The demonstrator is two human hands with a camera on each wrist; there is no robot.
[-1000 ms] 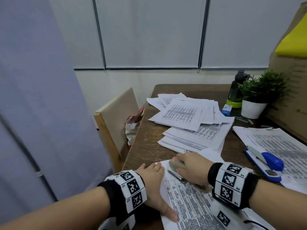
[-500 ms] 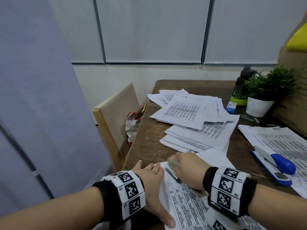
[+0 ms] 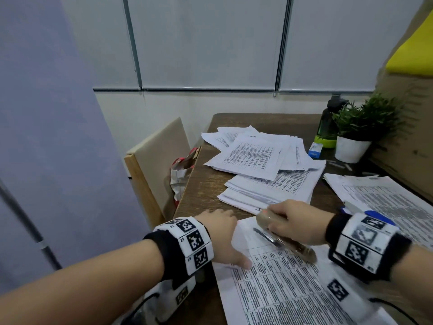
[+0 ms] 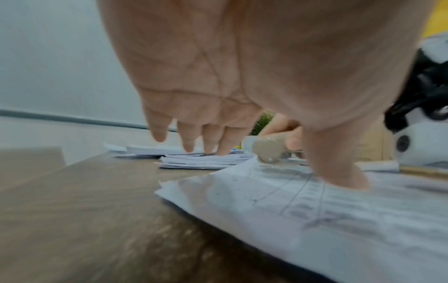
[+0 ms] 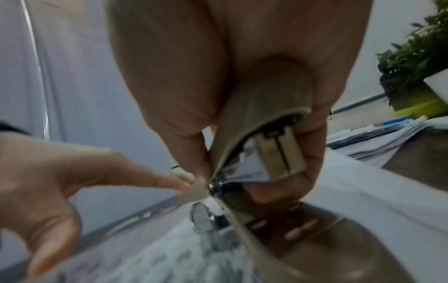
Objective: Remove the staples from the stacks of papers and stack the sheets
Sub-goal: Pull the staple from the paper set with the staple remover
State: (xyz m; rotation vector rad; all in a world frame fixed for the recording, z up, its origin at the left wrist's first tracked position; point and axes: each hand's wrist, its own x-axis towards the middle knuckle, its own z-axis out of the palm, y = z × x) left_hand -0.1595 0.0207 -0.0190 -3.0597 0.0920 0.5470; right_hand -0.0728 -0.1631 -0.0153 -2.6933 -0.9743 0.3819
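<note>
A printed sheet stack (image 3: 281, 292) lies at the table's near edge. My right hand (image 3: 281, 222) grips a beige stapler (image 3: 302, 250) whose front end sits over the stack's top left corner; its metal part (image 3: 268, 236) lies on the paper. In the right wrist view the fingers and thumb wrap the stapler (image 5: 266, 118). My left hand (image 3: 227, 235) lies at the stack's left edge with straight fingers, and its thumb (image 4: 339, 172) presses on the paper (image 4: 315, 214). A big loose pile of sheets (image 3: 269, 181) lies further back.
More printed papers (image 3: 393, 200) lie at the right with a blue stapler (image 3: 377, 215) on them. A potted plant (image 3: 351, 148), a dark bottle (image 3: 328, 123) and a small blue box (image 3: 315, 150) stand at the back right. A chair (image 3: 159, 160) with a bag (image 3: 182, 177) stands left of the table.
The head view has swung a little. My right hand keeps its grip on the beige stapler at the corner, and my left hand stays at the paper's edge.
</note>
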